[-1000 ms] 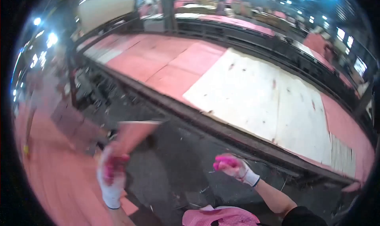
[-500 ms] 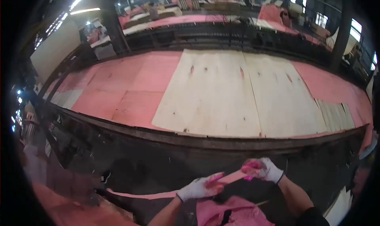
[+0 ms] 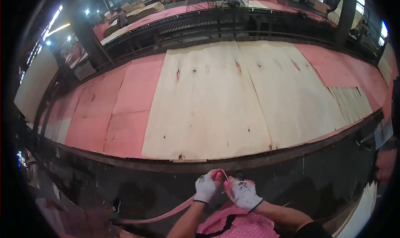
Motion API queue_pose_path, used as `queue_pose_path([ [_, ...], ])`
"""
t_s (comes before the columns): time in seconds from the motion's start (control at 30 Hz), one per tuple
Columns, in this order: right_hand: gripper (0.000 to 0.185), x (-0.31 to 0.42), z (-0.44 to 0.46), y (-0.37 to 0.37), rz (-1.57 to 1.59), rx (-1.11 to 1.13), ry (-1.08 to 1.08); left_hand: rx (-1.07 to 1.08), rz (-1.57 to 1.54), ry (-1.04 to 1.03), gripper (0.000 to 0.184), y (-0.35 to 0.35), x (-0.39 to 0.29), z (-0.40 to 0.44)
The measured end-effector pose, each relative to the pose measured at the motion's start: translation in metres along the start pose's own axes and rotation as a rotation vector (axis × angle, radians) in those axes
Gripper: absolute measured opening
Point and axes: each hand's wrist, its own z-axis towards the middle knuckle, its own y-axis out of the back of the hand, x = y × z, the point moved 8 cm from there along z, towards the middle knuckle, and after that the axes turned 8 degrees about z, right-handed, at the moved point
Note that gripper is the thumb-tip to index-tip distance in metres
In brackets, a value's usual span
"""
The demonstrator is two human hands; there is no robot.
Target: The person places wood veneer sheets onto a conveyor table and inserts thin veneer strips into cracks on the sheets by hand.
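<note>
A long, narrow pink strip point(image 3: 166, 213) trails down to the left from my hands. My left hand point(image 3: 207, 185), in a white glove stained pink at the fingers, is closed on the strip. Close beside it my right hand point(image 3: 243, 192), gloved alike, pinches the strip's bent end, which arches between the two hands. Both hands are low in the view, in front of the long table. On that table two pale wood sheets point(image 3: 200, 104) lie side by side over pink sheets point(image 3: 91, 125).
The table's dark front edge point(image 3: 125, 162) runs across the view beyond my hands. Pale sheets point(image 3: 360, 213) stand at the lower right. Dark posts point(image 3: 89, 33) and another long table with pink sheets point(image 3: 166, 15) are behind. A worker point(image 3: 121, 18) is at the back left.
The view has turned and shifted. My hands, first apart, came together on the strip and are now closer, with the strip bent between them. My left hand moved right from the pink sheets.
</note>
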Motion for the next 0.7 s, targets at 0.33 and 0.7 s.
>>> queue_pose_path([
  [0.33, 0.043, -0.097, 0.120, -0.143, 2.189, 1.214, -0.605, 0.810, -1.513, 0.019, 0.042, 0.082, -0.090, 0.126],
  [0.7, 0.033, -0.082, 0.315, 0.010, 0.355, 0.476, 0.336, -0.299, -0.620, 0.533, 0.021, 0.075, 0.049, 0.236],
])
